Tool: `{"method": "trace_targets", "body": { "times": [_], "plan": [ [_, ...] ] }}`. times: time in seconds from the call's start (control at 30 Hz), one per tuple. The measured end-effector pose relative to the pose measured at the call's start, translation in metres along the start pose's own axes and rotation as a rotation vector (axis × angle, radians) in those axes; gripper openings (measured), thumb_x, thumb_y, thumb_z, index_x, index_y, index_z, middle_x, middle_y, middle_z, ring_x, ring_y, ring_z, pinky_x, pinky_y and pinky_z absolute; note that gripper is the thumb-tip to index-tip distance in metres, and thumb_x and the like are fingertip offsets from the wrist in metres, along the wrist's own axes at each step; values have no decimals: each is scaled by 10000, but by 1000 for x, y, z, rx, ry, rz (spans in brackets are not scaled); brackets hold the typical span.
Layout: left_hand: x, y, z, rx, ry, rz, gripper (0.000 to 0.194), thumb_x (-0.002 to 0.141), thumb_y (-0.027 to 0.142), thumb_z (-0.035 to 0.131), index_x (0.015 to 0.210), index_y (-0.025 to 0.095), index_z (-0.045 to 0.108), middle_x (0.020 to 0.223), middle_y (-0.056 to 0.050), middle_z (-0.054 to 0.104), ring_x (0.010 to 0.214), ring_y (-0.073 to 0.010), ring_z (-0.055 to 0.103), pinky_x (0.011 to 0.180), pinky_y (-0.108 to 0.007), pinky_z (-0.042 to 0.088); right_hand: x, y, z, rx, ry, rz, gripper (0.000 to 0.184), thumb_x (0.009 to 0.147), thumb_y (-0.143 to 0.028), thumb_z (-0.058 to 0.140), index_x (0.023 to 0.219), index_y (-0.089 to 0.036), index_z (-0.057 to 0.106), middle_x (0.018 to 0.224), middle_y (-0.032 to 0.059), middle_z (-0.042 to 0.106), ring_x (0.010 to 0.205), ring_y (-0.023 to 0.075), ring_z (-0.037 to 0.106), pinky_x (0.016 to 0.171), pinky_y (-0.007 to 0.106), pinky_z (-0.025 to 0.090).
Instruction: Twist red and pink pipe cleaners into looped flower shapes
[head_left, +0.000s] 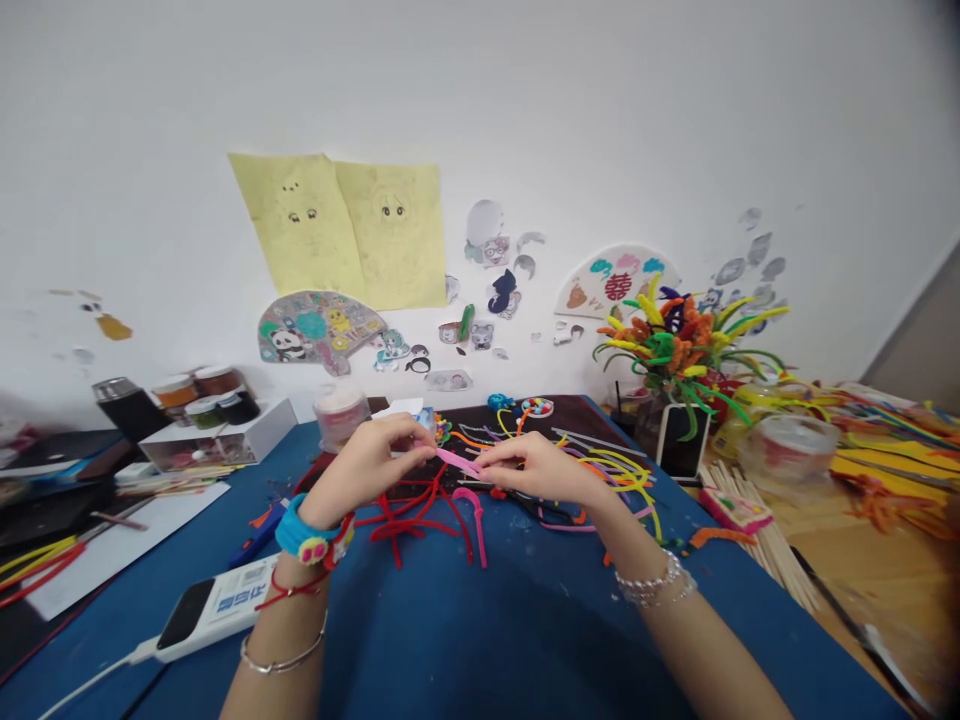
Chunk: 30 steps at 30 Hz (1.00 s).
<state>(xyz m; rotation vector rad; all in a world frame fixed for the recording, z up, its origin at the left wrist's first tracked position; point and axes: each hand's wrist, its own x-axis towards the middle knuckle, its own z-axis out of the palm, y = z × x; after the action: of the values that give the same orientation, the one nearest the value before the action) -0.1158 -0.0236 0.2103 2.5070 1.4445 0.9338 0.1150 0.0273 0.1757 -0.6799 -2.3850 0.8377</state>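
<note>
My left hand (375,460) and my right hand (536,465) meet above the blue table (480,640). Both pinch a short pink pipe cleaner (460,462), one hand at each end. Below them lie red pipe cleaners (409,520) and another pink one (478,520). Behind my right hand is a loose tangle of yellow, purple and orange pipe cleaners (607,475). My left wrist wears a blue band and red cord, my right a bead bracelet.
A white power bank with cable (214,605) lies left of my left arm. Paint jars on a white box (217,420) sit at the back left. A pipe-cleaner bouquet (679,345), a phone (681,440), a tape roll (787,445) and wooden sticks (757,530) stand on the right.
</note>
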Motion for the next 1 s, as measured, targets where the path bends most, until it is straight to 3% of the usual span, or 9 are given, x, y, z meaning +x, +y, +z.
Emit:
{"method": "trace_targets", "body": {
  "times": [0.27,0.47,0.67,0.77,0.9,1.0],
  "plan": [
    [9,-5,25,244,65,34,150,780,270,493,786,181,613,807,-50,570,774,-172,519,704,-295,405,6,18,-1,70,27,118,331,753,-443,511,761,-153,670,556,-12,562,443,65,412,413,184,293],
    [21,6,57,310,181,278,189,817,249,464,905,193,622,937,-74,562,903,-189,489,798,-347,383,9,25,-5,361,46,246,307,713,-437,562,742,-140,634,482,-47,475,428,73,473,456,196,390],
    [25,5,77,392,185,357,249,858,246,381,896,162,612,799,-86,553,808,-184,487,736,-352,382,8,31,-7,374,45,275,280,742,-410,523,697,-149,614,405,-77,381,326,49,344,372,188,307],
    [27,3,89,255,194,263,268,852,267,387,841,156,631,768,-82,553,749,-166,498,686,-312,392,5,28,-8,183,120,273,305,757,-411,492,652,-152,615,423,-52,426,351,65,385,376,200,299],
    [31,1,105,-227,188,-27,269,803,345,459,768,155,646,690,-44,568,614,-123,498,577,-253,392,4,18,-9,-104,451,136,215,741,-348,526,676,-174,636,631,12,619,583,136,555,551,236,407],
    [33,-2,112,-656,28,-217,263,749,376,520,761,141,638,562,3,536,489,-91,456,480,-226,363,6,16,-11,53,495,132,207,717,-327,562,840,-169,615,718,33,639,615,145,583,591,261,453]
  ]
}}
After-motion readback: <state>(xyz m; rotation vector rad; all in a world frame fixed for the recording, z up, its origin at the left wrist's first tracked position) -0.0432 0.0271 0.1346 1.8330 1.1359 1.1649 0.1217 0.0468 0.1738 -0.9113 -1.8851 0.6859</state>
